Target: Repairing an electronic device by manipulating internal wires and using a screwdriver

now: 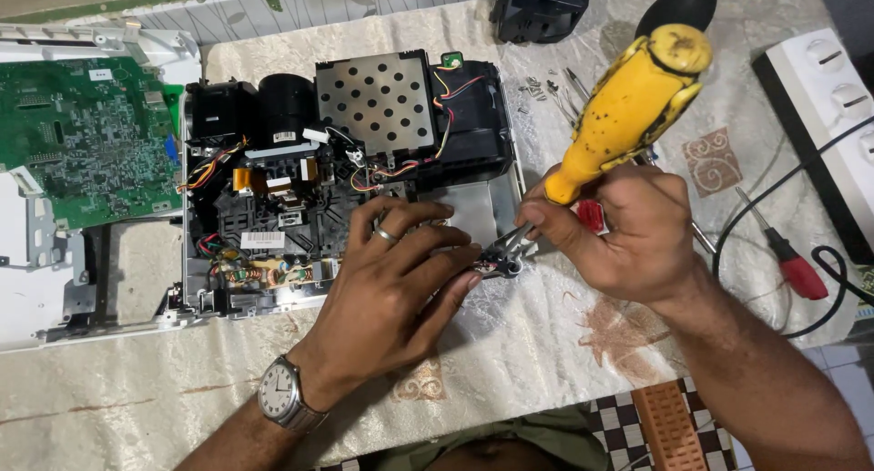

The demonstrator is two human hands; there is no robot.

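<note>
My right hand grips a yellow-handled screwdriver, its metal shaft angled down to a small metal part. My left hand, with a ring and a wristwatch, pinches that small part at the front right corner of an opened device. The device shows a perforated metal plate, coloured wires and black modules inside a white casing.
A green circuit board lies on a white cover at the left. A red-handled screwdriver, loose screws, a white power strip with black cable, and a black blower bulb sit at the right on a patterned cloth.
</note>
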